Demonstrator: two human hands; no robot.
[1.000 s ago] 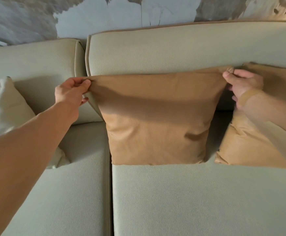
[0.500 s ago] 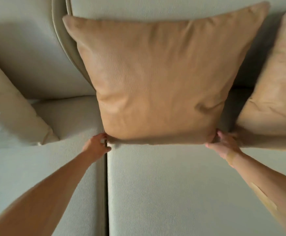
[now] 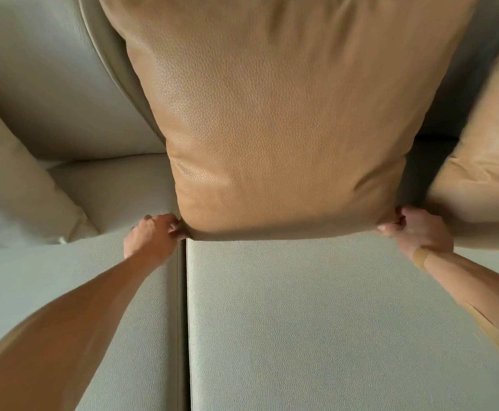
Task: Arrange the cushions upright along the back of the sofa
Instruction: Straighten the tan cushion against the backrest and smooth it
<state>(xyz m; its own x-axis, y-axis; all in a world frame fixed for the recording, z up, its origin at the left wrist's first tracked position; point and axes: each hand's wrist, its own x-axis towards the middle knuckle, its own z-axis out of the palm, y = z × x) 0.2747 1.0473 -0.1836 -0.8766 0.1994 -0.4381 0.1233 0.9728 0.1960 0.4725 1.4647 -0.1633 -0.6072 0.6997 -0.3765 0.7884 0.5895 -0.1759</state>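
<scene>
A tan leather cushion (image 3: 277,114) stands upright against the beige sofa back (image 3: 43,84), filling the middle of the view. My left hand (image 3: 153,235) pinches its lower left corner. My right hand (image 3: 414,232) pinches its lower right corner. Its bottom edge rests on the seat by the seam between two seat cushions. A second tan cushion (image 3: 485,149) leans against the back to the right, partly out of view. A pale beige cushion (image 3: 13,191) stands at the left edge.
Two beige seat cushions (image 3: 316,321) meet at a dark seam (image 3: 182,321) running toward me. My forearms reach in from the lower corners. A plaster is on my right wrist.
My hands went from the cushion's top corners down to its bottom corners. My head has come closer, so the cushion fills more of the view.
</scene>
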